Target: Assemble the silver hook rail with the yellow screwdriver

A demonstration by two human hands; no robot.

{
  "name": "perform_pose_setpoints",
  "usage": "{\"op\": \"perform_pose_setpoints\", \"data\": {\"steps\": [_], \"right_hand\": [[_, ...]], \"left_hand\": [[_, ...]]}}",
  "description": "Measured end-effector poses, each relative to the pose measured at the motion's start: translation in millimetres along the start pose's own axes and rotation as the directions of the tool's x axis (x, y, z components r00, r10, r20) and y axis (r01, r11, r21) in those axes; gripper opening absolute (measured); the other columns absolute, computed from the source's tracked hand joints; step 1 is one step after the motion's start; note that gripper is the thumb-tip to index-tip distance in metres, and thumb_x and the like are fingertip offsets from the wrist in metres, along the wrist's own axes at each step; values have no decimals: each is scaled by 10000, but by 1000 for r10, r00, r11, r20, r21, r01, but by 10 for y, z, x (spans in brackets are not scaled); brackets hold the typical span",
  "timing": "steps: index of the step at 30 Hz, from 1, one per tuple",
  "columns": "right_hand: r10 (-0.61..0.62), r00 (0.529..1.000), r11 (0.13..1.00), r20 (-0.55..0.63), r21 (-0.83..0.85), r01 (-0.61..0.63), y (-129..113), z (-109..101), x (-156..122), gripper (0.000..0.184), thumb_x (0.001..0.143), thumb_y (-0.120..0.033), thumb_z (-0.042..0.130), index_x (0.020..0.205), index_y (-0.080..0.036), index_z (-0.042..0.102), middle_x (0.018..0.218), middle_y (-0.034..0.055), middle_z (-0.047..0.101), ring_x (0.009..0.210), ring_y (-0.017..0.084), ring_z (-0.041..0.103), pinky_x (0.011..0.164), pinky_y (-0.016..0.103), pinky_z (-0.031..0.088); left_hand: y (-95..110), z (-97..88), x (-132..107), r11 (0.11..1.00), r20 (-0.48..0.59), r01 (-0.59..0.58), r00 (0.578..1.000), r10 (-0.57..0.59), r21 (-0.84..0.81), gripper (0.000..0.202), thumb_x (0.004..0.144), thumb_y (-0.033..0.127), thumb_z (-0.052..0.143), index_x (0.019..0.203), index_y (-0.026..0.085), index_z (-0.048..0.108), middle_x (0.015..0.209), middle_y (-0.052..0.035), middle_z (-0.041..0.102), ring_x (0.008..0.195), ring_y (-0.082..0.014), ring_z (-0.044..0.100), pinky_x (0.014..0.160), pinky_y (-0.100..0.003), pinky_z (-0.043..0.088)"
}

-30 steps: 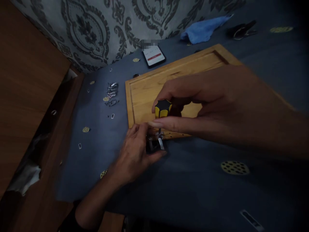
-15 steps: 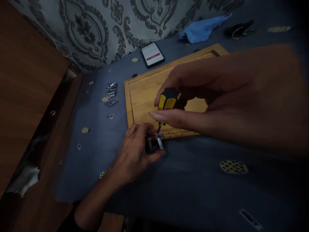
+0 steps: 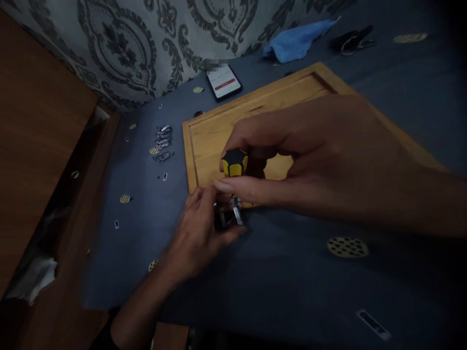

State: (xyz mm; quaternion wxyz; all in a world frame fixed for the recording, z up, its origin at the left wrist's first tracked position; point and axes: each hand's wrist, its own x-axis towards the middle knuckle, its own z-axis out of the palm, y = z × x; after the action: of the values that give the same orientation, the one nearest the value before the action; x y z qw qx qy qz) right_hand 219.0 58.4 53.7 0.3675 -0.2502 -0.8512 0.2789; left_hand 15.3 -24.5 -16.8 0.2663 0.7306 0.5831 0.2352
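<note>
My right hand [image 3: 292, 155] pinches a yellow and black screwdriver [image 3: 234, 163] between thumb and fingers, its handle end facing up toward me. The tip points down at a small shiny metal piece [image 3: 237, 213], where my right thumb partly hides the shaft. Curled around that metal piece, my left hand [image 3: 200, 228] grips it at the near edge of the wooden board [image 3: 204, 138]. The piece has a bent, bracket-like shape, and its exact kind is too dark to make out.
Several small metal parts [image 3: 163, 143] lie on the blue patterned cloth [image 3: 146, 194] left of the board. Behind the board are a phone [image 3: 224, 81], a blue rag [image 3: 297, 41] and a dark object [image 3: 352, 41]. A wooden panel [image 3: 40, 121] rises at the left.
My right hand and the screwdriver have come lower and a little left, closer to the metal piece. The left hand keeps its hold. The whole view has shifted slightly.
</note>
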Motion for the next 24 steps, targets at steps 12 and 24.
{"op": "perform_pose_setpoints", "data": {"steps": [12,24], "right_hand": [[-81,996,995,-22,-57,80,52,64,1,317,935,-272,850,744,-214,604,674,-87,609,612,73,573,551,245,418],[-27,1000,999,-6,-39,27,-13,33,-16,344,941,-304,845,763,-233,559,673,-104,626,610,75,591,590,241,442]], "left_hand": [[-84,34,-5,993,-43,-116,992,118,35,472,851,233,853,1235,255,579,1177,-58,715,1167,-317,678,1012,-511,581],[-111,48,-7,987,-64,-152,986,155,47,479,862,254,853,1258,260,583,1159,-56,714,1155,-315,688,1009,-504,589]]}}
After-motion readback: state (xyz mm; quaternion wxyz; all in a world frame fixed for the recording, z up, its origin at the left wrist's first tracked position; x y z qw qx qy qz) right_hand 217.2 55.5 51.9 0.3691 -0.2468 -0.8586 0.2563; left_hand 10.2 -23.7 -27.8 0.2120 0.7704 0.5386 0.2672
